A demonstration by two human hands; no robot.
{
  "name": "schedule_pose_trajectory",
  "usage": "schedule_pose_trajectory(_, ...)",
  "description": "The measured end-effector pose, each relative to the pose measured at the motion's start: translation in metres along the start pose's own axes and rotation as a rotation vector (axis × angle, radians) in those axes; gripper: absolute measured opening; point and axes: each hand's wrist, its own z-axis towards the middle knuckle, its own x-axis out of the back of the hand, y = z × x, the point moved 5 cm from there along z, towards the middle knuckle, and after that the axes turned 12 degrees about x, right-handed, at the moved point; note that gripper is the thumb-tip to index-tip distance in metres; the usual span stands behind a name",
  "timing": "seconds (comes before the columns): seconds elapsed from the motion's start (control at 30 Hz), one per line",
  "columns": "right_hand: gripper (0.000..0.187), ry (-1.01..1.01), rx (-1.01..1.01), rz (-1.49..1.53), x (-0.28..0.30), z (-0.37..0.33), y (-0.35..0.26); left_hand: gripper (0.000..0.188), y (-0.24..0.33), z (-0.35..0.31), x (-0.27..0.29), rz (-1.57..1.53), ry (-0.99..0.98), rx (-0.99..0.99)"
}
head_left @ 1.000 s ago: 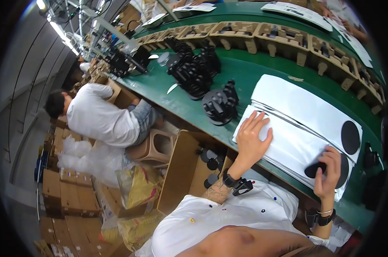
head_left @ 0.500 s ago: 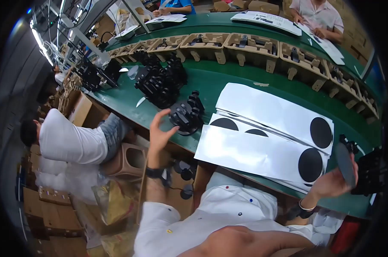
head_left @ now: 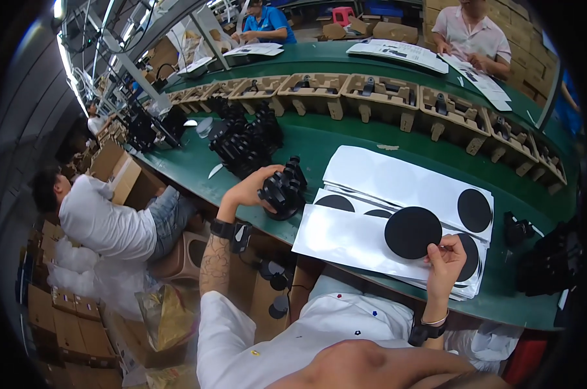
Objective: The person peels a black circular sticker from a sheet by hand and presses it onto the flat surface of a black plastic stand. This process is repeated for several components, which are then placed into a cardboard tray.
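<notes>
My left hand (head_left: 249, 191) is closed around the side of a black plastic part with a round base (head_left: 284, 194), which stands at the table's near edge. My right hand (head_left: 448, 257) pinches a flat black round sticker (head_left: 413, 232) by its edge, above the white sheets. Those glossy white sheets (head_left: 352, 233) lie in overlapping stacks and bear more black discs (head_left: 475, 211). Behind my left hand, several similar black parts (head_left: 245, 139) are piled together.
Brown moulded trays (head_left: 379, 97) with black pieces line the table's far side. More black parts (head_left: 549, 259) stand at the right end. A person in white (head_left: 112, 214) sits at left. Two people work across the green table (head_left: 319, 136). An open carton (head_left: 267, 298) stands below the near edge.
My left hand has gone from open beside the black part to gripping it. My right hand has carried the black sticker leftward, from the right end to over the white sheets.
</notes>
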Motion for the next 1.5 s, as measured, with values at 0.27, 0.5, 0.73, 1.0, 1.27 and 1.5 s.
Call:
schedule_pose_trajectory(0.27, 0.019, -0.142, 0.011, 0.029, -0.01, -0.001, 0.001, 0.09, -0.004, -0.047, 0.017, -0.758, 0.429, -0.157)
schedule_pose_trajectory(0.5, 0.017, -0.065, -0.041, 0.046, -0.009, 0.002, 0.003, 0.075, 0.092, -0.088, -0.012, -1.518, 0.669, -0.469)
schedule_pose_trajectory(0.73, 0.016, -0.118, -0.122, 0.141, -0.055, -0.001, -0.007, 0.08, 0.155, -0.053, -0.092, -1.655, 0.244, -0.475)
schedule_pose_trajectory(1.0, 0.013, -0.108, -0.286, 0.311, -0.09, -0.017, 0.005, 0.086, 0.167, -0.016, -0.15, -1.494, 0.146, -0.14)
schedule_pose_trajectory(1.27, 0.012, -0.075, -0.29, 0.368, -0.095, -0.019, 0.014, 0.086, 0.166, -0.009, -0.154, -1.572, 0.125, -0.126)
schedule_pose_trajectory(1.5, 0.011, -0.091, -0.268, 0.337, -0.101, -0.019, 0.019, 0.087, 0.169, -0.008, -0.148, -1.588, 0.098, -0.159)
